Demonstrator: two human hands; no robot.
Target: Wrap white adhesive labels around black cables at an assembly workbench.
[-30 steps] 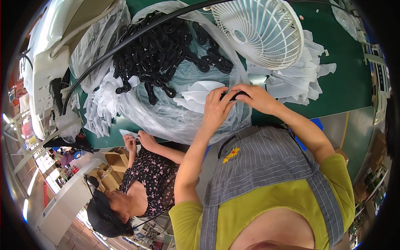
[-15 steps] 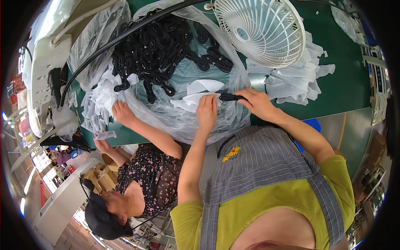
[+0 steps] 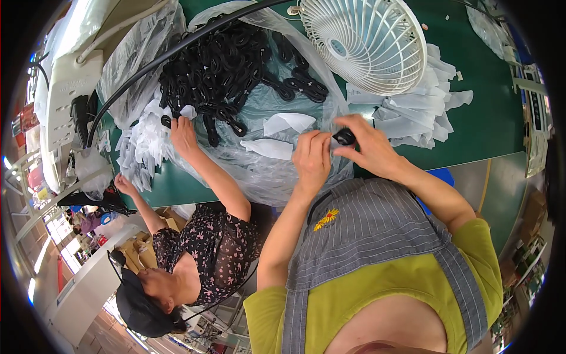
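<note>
My left hand (image 3: 312,156) is closed in a pinch at what looks like the pale edge of a thin bag, mostly hidden by the fingers. Right against it is a coiled black cable (image 3: 344,137), turned end-on. My right hand (image 3: 374,146) curves round that cable, thumb below and fingers above. Two thin white bags (image 3: 289,123) lie just left of my hands on the clear plastic sheet (image 3: 259,174). Behind them a big heap of coiled black cables (image 3: 218,71) rests on the same sheet.
A white fan (image 3: 365,47) stands at the far right, above a pile of white bags (image 3: 413,112). On the left, a co-worker's hand (image 3: 184,135) holds a black cable near more white bags (image 3: 138,138). A thick black cord (image 3: 194,36) crosses the green table (image 3: 477,118).
My hands have drawn closer together, and the cable has turned from lying lengthwise to end-on. The co-worker's one hand has moved to a black cable; the other has let go of a white bag.
</note>
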